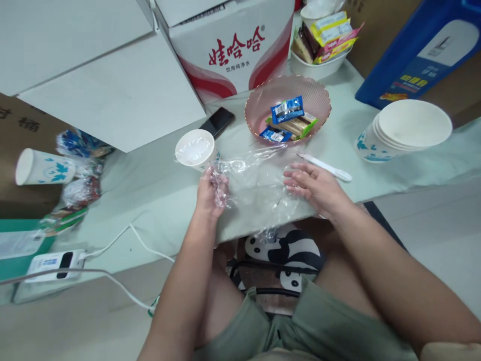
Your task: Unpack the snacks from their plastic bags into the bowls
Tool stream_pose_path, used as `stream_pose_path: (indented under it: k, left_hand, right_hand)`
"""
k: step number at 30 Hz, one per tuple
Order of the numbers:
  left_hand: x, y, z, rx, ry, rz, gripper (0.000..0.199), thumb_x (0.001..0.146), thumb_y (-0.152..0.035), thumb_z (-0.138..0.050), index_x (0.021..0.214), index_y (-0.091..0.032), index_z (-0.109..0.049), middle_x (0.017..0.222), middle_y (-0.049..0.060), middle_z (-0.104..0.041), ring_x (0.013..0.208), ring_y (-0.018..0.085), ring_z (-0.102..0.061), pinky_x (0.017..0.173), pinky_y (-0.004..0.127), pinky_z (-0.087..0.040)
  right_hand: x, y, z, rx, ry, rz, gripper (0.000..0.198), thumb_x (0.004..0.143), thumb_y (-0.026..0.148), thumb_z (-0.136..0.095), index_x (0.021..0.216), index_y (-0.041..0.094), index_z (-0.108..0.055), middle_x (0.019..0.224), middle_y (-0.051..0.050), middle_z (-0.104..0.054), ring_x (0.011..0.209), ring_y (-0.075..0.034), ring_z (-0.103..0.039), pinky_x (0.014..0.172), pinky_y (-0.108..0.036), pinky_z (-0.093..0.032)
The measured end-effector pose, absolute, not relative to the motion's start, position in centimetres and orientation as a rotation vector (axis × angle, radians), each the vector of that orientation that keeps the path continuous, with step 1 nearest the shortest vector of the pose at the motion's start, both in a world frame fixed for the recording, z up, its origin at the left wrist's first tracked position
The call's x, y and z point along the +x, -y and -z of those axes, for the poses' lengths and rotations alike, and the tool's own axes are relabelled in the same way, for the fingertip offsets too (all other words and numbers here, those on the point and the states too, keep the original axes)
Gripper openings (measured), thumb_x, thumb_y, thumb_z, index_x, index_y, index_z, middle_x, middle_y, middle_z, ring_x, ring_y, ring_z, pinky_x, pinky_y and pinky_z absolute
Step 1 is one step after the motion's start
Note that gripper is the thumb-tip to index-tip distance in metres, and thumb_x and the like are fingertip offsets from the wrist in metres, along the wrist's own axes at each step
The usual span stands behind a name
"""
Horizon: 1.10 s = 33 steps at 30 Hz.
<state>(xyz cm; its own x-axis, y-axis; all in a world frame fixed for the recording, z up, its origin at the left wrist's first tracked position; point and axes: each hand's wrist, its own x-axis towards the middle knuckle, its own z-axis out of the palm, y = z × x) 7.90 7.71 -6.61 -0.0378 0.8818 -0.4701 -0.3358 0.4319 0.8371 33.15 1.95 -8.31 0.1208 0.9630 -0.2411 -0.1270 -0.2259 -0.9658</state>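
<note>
A thin sheet of clear plastic film [255, 188] stretches crumpled between my hands, over the table's front edge. My left hand [213, 190] is closed on a bunched end of it, just in front of a paper cup [195, 148] that seems to have clear film over its mouth or inside it. My right hand [311, 185] has its fingers stretched out against the film's other side. Beside those fingers lies a slim white-handled tool [328, 168], perhaps a cutter. Behind the film stands a pink scalloped bowl [259, 108] with wrapped snacks [289, 118].
A phone [218, 122] lies behind the cup. Stacked paper cups [402, 130] stand at the right, near a blue container [417, 55]. White boxes [233, 50] line the back. At left are a tipped cup [45, 167], wrapped items [80, 190] and a white device [54, 265] with cables.
</note>
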Motion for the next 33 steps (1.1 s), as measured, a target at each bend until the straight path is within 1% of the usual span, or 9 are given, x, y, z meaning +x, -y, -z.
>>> stream_pose_path:
  k: [4,8,10,12,16,19,24,29,33]
  left_hand:
    - [7.6,-7.2,7.2,0.933,-1.375,-1.109,0.015,0.077,-0.026,-0.075,0.077,-0.021,-0.061,0.073,0.000,-0.069,0.046,0.008,-0.054,0.040,0.017,-0.036]
    - [7.6,-6.3,7.0,1.314,-1.335,-1.216,0.054,0.060,-0.012,-0.088,0.109,-0.026,-0.071,0.120,0.005,-0.070,0.093,0.014,-0.070,0.070,0.018,-0.052]
    - [7.7,-6.2,7.0,1.364,-1.247,-1.170,0.043,0.063,-0.015,-0.088,0.103,-0.026,-0.075,0.118,0.004,-0.071,0.100,0.016,-0.069,0.078,0.020,-0.054]
    - [7.9,-6.2,7.2,1.348,-1.193,-1.119,0.012,0.075,-0.026,-0.083,0.084,-0.022,-0.076,0.096,0.004,-0.074,0.089,0.015,-0.069,0.074,0.019,-0.054]
    - [8.2,-6.5,7.6,1.166,-1.227,-1.301,0.035,0.091,-0.047,-0.066,0.069,-0.020,-0.068,0.067,0.001,-0.068,0.052,0.009,-0.059,0.043,0.018,-0.038]
    - [8.2,-6.8,7.6,1.004,-1.274,-1.453,0.038,0.092,-0.051,-0.065,0.069,-0.020,-0.063,0.054,-0.003,-0.060,0.039,0.006,-0.049,0.039,0.018,-0.030]
    - [7.6,-7.4,7.5,0.983,-1.169,-1.470,0.038,0.079,-0.054,-0.077,0.070,-0.019,-0.063,0.059,-0.004,-0.062,0.048,0.007,-0.055,0.046,0.018,-0.040]
    - [6.9,-7.1,7.4,0.908,-1.039,-0.889,0.051,0.057,-0.048,-0.089,0.093,-0.017,-0.072,0.084,0.005,-0.077,0.074,0.018,-0.073,0.069,0.028,-0.057]
    - [7.0,-6.6,7.3,1.078,-1.128,-0.677,0.042,0.062,-0.044,-0.089,0.086,-0.015,-0.069,0.071,0.005,-0.074,0.060,0.016,-0.070,0.056,0.025,-0.053]
  right_hand:
    - [33.0,-2.1,7.2,-1.433,0.917,-0.978,0.031,0.081,0.051,-0.069,0.084,0.025,-0.053,0.085,-0.001,-0.068,0.060,-0.014,-0.064,0.056,-0.028,-0.053]
    - [33.9,-1.5,6.6,-1.494,1.045,-0.793,0.019,0.086,0.043,-0.063,0.085,0.026,-0.054,0.082,0.001,-0.068,0.045,-0.009,-0.047,0.045,-0.027,-0.040]
    - [34.2,-1.3,6.6,-1.539,1.120,-0.772,0.014,0.085,0.037,-0.064,0.084,0.026,-0.057,0.077,0.000,-0.068,0.050,-0.012,-0.050,0.048,-0.028,-0.041]
    - [34.6,-1.4,6.8,-1.564,1.164,-0.738,0.010,0.084,0.034,-0.064,0.084,0.025,-0.060,0.075,-0.001,-0.068,0.059,-0.015,-0.057,0.054,-0.030,-0.045]
    - [36.0,-2.1,7.4,-1.573,1.068,-0.625,0.011,0.084,0.035,-0.064,0.086,0.025,-0.062,0.080,-0.003,-0.070,0.064,-0.017,-0.061,0.057,-0.031,-0.047]
    - [36.9,-2.4,8.0,-1.536,0.921,-0.643,0.017,0.083,0.038,-0.066,0.093,0.024,-0.062,0.082,-0.003,-0.070,0.057,-0.014,-0.057,0.051,-0.029,-0.044]
    - [36.4,-2.1,8.5,-1.482,1.040,-1.116,0.028,0.077,0.047,-0.076,0.086,0.023,-0.068,0.088,-0.005,-0.073,0.072,-0.018,-0.067,0.062,-0.033,-0.056]
    - [35.5,-2.2,8.3,-1.497,0.921,-1.009,0.027,0.077,0.048,-0.077,0.079,0.023,-0.066,0.081,-0.004,-0.072,0.070,-0.019,-0.070,0.069,-0.035,-0.060]
    - [35.9,-2.1,8.1,-1.414,0.971,-1.017,0.030,0.073,0.046,-0.080,0.093,0.026,-0.069,0.089,-0.003,-0.075,0.084,-0.022,-0.073,0.077,-0.038,-0.061]
